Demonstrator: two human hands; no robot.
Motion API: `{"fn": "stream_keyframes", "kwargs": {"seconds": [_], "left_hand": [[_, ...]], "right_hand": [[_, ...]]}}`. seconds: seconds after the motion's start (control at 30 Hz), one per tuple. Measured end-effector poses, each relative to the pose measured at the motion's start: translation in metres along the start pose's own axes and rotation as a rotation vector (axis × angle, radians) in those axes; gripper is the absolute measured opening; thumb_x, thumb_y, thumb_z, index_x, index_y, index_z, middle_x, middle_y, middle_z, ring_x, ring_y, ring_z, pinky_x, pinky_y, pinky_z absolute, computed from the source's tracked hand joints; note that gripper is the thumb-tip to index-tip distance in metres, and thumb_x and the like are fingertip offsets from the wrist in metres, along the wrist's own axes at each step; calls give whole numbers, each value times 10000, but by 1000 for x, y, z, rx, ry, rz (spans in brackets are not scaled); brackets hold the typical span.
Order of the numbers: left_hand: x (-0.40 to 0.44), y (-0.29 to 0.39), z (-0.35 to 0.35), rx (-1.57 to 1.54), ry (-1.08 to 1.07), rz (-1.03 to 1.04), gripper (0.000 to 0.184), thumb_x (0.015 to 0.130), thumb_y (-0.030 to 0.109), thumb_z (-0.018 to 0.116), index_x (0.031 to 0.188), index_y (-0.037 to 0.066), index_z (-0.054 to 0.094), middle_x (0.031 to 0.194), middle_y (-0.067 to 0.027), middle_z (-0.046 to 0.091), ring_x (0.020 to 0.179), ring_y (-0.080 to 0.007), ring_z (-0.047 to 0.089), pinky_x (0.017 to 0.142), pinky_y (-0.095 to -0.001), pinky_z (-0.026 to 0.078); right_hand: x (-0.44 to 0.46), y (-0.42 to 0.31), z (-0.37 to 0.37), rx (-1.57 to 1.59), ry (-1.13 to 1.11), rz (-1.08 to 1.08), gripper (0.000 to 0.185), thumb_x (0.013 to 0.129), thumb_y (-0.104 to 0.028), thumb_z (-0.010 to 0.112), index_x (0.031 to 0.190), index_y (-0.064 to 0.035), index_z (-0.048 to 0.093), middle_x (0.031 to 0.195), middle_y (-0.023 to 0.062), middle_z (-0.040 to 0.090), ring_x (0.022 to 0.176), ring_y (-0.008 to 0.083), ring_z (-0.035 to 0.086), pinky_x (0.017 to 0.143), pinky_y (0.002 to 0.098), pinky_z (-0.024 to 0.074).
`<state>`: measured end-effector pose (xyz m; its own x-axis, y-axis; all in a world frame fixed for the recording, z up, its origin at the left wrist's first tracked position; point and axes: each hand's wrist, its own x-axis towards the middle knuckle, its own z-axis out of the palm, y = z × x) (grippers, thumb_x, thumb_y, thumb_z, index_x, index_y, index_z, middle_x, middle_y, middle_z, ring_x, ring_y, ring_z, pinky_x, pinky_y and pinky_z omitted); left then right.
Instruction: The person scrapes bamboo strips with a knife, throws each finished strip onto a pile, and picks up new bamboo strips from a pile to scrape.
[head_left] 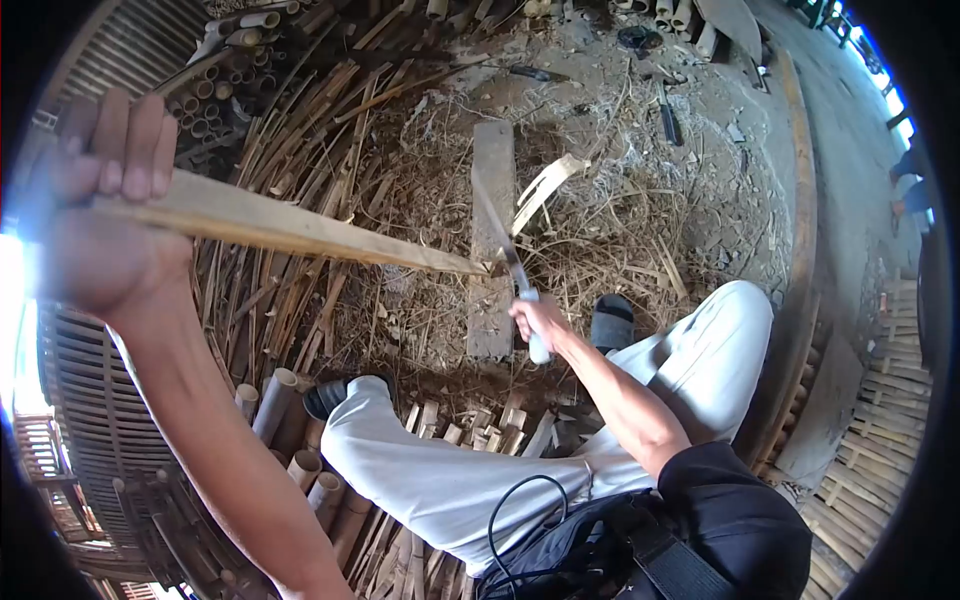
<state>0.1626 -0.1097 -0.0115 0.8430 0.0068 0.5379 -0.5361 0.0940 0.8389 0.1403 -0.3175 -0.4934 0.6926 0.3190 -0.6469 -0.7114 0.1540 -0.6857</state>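
Note:
Raised at the far left, my left hand [120,240] is wrapped round one end of a long split bamboo slat [310,235]. The slat runs to the right, its narrower tip over a flat wooden board [491,325] on the ground. My right hand [540,325] grips the pale handle of a large knife [512,255], its blade pointing up and away across the board. Close to the slat's tip is the blade; whether they touch, I cannot tell. A pale curled bamboo strip [545,188] sticks up just right of the blade.
Long bamboo strips [300,160] are heaped at the left, with bamboo tubes [210,105] behind. A dark-handled tool [668,120] lies at the upper right. Cut bamboo pieces [480,430] lie by my legs. A long pole [800,190] edges the right side, with a person [910,190] beyond.

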Motion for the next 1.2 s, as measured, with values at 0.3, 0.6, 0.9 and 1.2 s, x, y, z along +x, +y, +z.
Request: {"fn": "stream_keyframes", "kwargs": {"seconds": [0.3,0.6,0.9,1.2], "left_hand": [[-9,-1,-43,145,31,168,175,682,127,538,612,125,378,588,-24,362,523,-142,360,483,-263,347],[-39,20,-65,214,416,119,142,567,121,498,627,93,372,591,-34,364,517,-127,345,532,-247,343],[-85,30,-104,-60,183,92,175,553,90,483,692,110,380,591,-16,360,506,-115,313,507,-229,293],[-145,46,-134,-56,238,78,247,537,88,505,762,88,402,663,-50,396,565,-149,362,553,-265,323]], "right_hand": [[-57,-149,63,-224,294,-708,157,825,-120,635,688,-53,597,613,27,570,521,105,501,490,295,414],[20,152,-49,-1183,281,17,308,750,-235,569,896,7,693,877,226,687,917,372,661,800,433,523],[22,115,-81,-459,-72,353,186,778,-180,621,633,-75,571,533,5,520,428,145,508,468,330,464],[-12,-57,16,628,-613,186,173,850,-127,581,693,-108,510,538,-20,493,428,92,469,424,278,442]]}}
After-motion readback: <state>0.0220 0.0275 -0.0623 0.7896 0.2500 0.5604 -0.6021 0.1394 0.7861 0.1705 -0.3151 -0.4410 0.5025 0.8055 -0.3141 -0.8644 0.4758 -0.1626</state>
